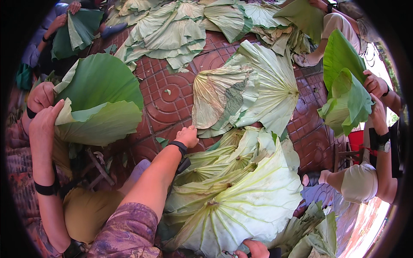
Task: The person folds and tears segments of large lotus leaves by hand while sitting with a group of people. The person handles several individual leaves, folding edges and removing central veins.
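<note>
My left hand [187, 137] reaches forward, its curled fingers at the near left corner of a browned, folded lotus leaf [209, 100]. Beneath and beside that leaf spreads a paler lotus leaf [274, 87]. Closer to me, a pile of yellow-green lotus leaves [206, 171] lies with the undersides up. A broad pale leaf [242, 200] with raised veins covers its front. At the bottom edge, my right hand [255, 249] is partly cut off beside this broad leaf. A small dark, shiny thing shows by its fingers, too little of it to name.
At left a person's hands hold a green leaf [100, 100]; at right another person holds a leaf [347, 87]. Two more people handle leaves at the far corners. Layered leaves [171, 35] cover the back of the red tiled floor [161, 96]. More leaves [313, 232] lie at lower right.
</note>
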`<state>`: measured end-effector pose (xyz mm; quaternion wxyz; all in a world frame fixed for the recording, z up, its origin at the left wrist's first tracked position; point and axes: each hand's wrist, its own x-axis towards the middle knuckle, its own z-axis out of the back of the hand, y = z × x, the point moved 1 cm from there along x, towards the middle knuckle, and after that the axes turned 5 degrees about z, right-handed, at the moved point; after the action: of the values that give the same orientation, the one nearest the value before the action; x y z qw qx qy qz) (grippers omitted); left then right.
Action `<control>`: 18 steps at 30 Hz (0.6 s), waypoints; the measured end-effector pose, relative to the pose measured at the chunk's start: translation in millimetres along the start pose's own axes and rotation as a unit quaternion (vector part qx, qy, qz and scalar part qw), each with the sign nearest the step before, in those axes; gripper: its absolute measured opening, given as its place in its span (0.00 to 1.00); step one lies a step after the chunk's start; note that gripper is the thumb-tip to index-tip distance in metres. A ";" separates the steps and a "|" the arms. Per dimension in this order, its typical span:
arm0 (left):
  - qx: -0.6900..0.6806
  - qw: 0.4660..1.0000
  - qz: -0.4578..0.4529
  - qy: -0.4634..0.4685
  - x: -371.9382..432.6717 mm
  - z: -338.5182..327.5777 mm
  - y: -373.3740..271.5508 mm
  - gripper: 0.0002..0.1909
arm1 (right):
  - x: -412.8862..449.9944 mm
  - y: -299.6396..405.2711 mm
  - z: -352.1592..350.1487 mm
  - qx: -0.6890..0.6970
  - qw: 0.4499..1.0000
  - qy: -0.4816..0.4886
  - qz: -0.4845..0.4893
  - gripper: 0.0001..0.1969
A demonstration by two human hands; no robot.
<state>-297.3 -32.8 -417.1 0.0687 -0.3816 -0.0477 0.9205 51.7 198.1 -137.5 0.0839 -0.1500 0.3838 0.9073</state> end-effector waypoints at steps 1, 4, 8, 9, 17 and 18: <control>-0.014 1.000 0.003 -0.013 1.8 1.3 1.5 0.26 | -0.6 -0.6 0.1 -0.007 1.000 -0.004 0.011 0.19; -0.126 0.978 0.011 -0.167 2.7 15.8 4.7 0.24 | -6.2 -0.9 -0.8 -0.026 0.999 0.004 0.018 0.20; -0.316 0.866 -0.016 -0.387 -8.4 77.5 0.0 0.10 | -13.9 -1.8 -0.5 -0.055 0.998 0.022 0.022 0.23; -0.367 0.843 -0.019 -0.393 -15.9 99.2 -4.0 0.09 | -15.9 -1.1 -0.5 -0.065 0.997 0.016 0.033 0.24; -0.670 0.624 -0.242 -0.322 -163.9 281.9 -95.6 0.15 | -34.6 4.0 0.0 -0.120 0.988 -0.052 0.085 0.20; -0.676 0.605 -0.292 -0.304 -193.0 298.7 -105.7 0.15 | -38.4 4.1 0.5 -0.096 0.988 -0.073 0.095 0.19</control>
<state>-364.7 29.4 -57.6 0.0380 0.0165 -0.7833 0.6202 86.7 194.2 -121.4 0.0106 -0.0533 0.3002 0.9523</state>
